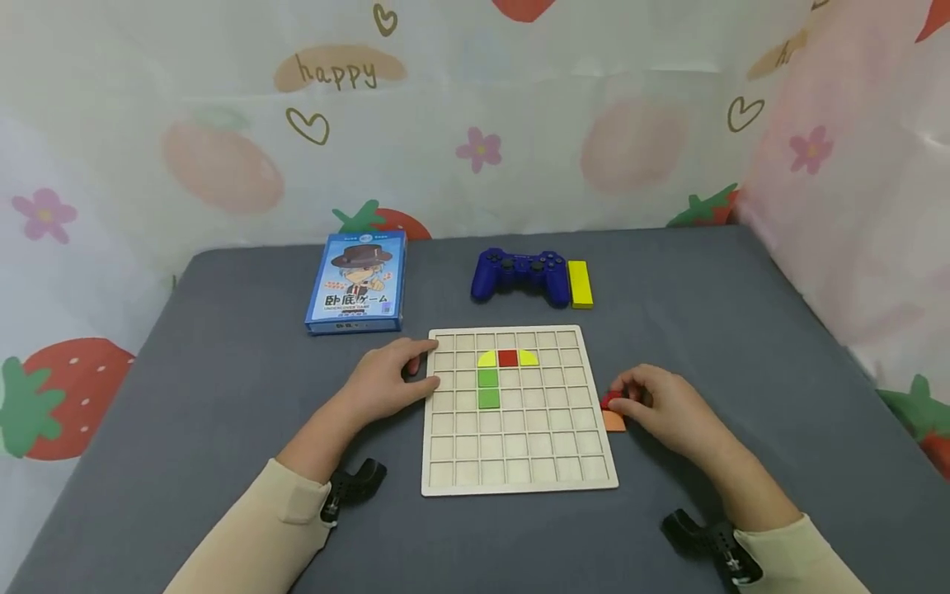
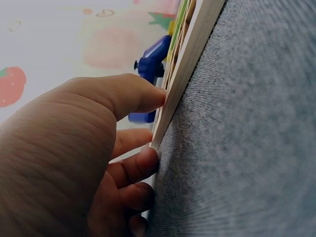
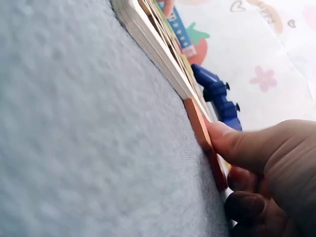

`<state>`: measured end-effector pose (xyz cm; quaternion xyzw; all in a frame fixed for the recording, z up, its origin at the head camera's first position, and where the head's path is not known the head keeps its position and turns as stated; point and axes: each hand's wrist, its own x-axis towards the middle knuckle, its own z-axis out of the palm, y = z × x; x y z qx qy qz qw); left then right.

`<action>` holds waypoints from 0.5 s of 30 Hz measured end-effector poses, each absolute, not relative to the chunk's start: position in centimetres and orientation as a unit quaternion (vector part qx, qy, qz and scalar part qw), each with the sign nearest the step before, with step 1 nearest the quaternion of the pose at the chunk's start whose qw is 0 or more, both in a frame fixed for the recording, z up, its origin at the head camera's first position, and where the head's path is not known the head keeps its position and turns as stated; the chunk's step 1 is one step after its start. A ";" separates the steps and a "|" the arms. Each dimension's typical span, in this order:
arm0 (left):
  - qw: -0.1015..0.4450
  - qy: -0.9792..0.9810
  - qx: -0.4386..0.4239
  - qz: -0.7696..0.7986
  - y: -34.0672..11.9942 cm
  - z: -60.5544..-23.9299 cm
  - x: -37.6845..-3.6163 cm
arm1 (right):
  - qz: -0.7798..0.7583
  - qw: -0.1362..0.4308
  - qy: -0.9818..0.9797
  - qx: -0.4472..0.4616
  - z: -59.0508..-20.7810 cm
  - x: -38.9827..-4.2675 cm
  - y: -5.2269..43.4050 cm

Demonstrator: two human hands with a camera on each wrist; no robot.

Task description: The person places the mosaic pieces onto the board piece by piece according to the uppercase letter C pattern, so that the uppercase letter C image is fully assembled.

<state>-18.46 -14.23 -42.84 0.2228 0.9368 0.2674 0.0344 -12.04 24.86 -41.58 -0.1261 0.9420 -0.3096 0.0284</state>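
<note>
A pale wooden grid board (image 1: 454,472) lies flat on the table. My left hand (image 1: 382,379) rests at its left edge, thumb and index finger spread apart and touching the rim. In the grid, a red square (image 1: 508,358) sits between two rounded yellow pieces (image 1: 486,360), with two green squares (image 1: 488,388) below the left one. Beyond the board's right edge, my right hand (image 1: 671,412) pinches a small red piece (image 1: 610,399) between thumb and fingers. An orange piece (image 1: 613,421) lies beside it against the board; the right wrist view shows this orange piece (image 3: 197,123) near the thumb.
Behind the board lie a blue game controller (image 1: 521,274) and a yellow block (image 1: 580,285). A blue game box (image 1: 356,285) stands at the back left. The grey tablecloth (image 1: 245,330) covers the table, with a printed curtain (image 1: 519,82) behind it.
</note>
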 end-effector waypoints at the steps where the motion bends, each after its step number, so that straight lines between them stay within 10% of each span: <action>1: 0.034 0.936 0.223 0.269 -14.2 -42.9 -18.3 | -0.305 0.016 0.943 -0.129 -41.7 -11.9 24.8; 15: 0.023 0.938 0.227 0.262 -14.5 -42.8 -18.7 | -0.265 -0.041 0.946 -0.181 -42.2 -12.2 24.9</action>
